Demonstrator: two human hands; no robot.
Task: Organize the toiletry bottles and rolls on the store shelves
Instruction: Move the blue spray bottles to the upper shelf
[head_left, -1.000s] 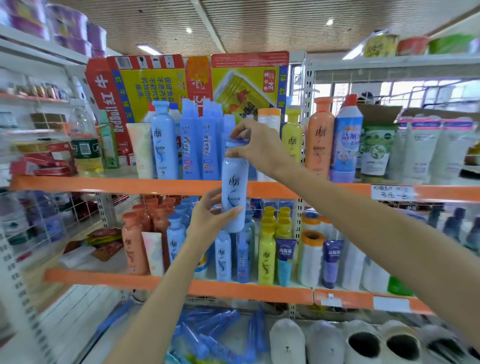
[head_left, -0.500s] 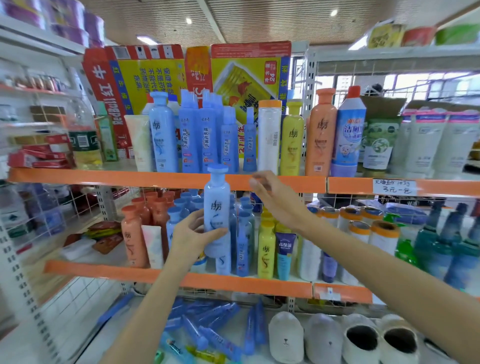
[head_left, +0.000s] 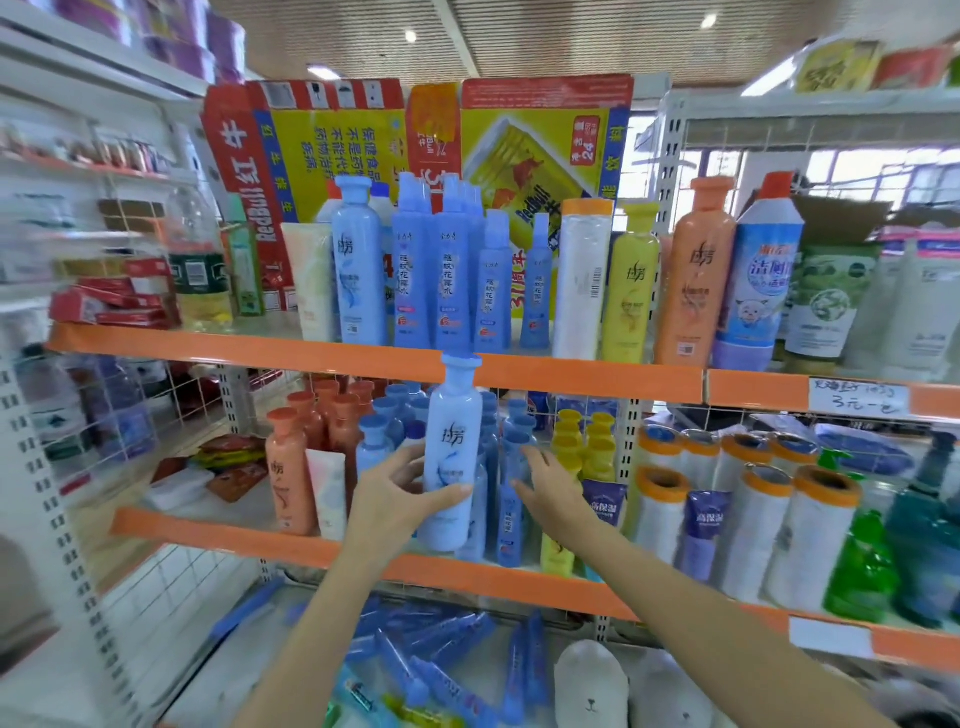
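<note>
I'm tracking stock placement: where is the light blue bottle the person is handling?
In the head view, the light blue bottle is upright at centre, gripped by the left hand at the middle shelf front, among blue bottles, left of the right hand.

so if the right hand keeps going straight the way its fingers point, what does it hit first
Probably the blue bottles on the middle shelf. The right hand is open, fingers aimed up and left into that cluster, just right of the pale blue bottle in the left hand's grip. Depth is unclear.
</note>
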